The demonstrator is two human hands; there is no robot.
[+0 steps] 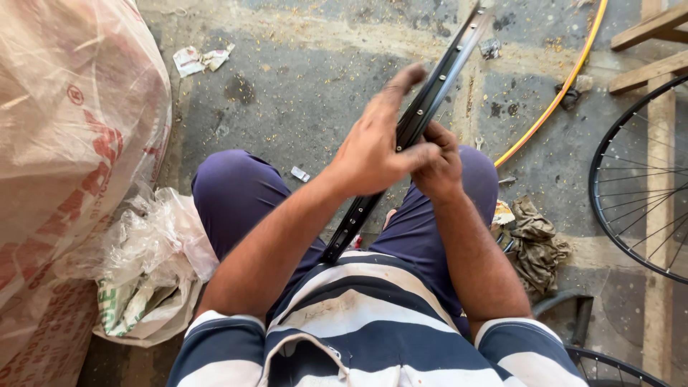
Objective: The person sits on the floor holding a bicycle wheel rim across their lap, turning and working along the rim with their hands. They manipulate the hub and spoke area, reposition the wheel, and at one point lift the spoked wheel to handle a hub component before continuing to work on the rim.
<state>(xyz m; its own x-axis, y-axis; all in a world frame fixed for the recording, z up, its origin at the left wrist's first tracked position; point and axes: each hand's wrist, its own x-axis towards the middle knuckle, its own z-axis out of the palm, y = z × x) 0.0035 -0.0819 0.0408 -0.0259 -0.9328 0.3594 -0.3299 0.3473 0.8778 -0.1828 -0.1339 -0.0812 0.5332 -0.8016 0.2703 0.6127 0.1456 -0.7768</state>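
Rim position: the black wheel rim [430,97] runs diagonally from the person's lap up toward the top edge of the floor [301,79], its inner channel with spoke holes facing the camera.
Left hand: the left hand [373,147] lies over the rim at mid-length, thumb pressed across the channel, fingers extended upward alongside the rim's left edge; the grip is wide, resting on the rim rather than closed round it.
Right hand: the right hand [438,163] is closed in a fist just beside the rim's right edge, touching the left thumb; the grip is narrow, and whether it holds the rim or some small part cannot be told.
Support: the rim's lower end rests between the knees, against the dark blue trousers [236,193].
Left side of floor: a large printed sack [64,136] with crumpled clear plastic bags [154,258] at its base.
Right side of floor: a spoked wheel [641,179], a yellow hoop [555,93], a crumpled rag [537,240], wooden slats [656,46].
Upper floor: scraps of paper [197,59].
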